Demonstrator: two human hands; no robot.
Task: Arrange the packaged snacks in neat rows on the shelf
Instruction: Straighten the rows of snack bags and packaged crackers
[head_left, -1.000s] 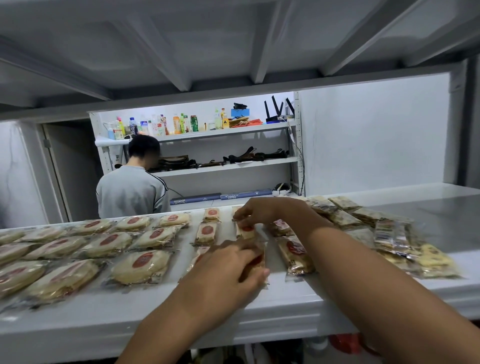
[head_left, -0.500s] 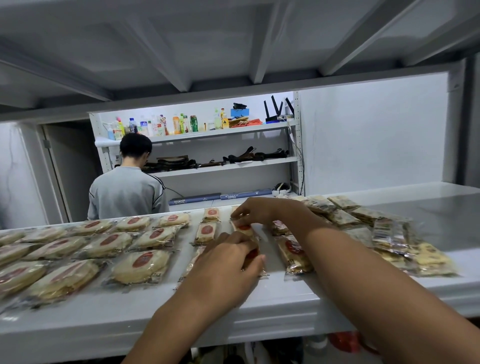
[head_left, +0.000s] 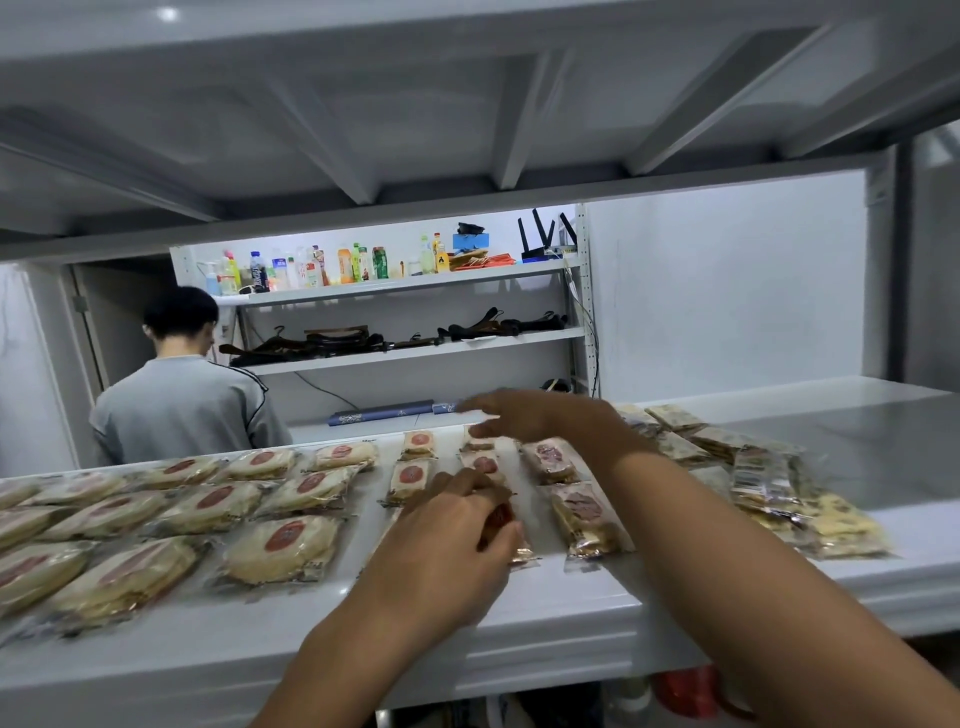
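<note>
Both hands are set over one column of small snack packets, well apart along it. A near packet (head_left: 501, 519) is pinched by the left hand (head_left: 447, 545), fingers curled over its top and thumb laid at its right edge, so that only a strip of red label is seen. The right hand (head_left: 524, 415) is held flat and loose, fingers straight, just above a far packet (head_left: 480, 444); whether contact is made cannot be told through the blur. The column's long axis runs from near to far on the white shelf (head_left: 571, 613), so the near end is better served by the left hand and the far end by the right. A second small column (head_left: 410, 475) lies just to the left, and darker-labelled packets (head_left: 587, 519) just to the right. Round packets (head_left: 280, 548) are already laid in rows further left, while an unsorted heap (head_left: 763, 483) is left at the far right. A person in grey (head_left: 182, 410) is seen beyond the shelf, back turned
</note>
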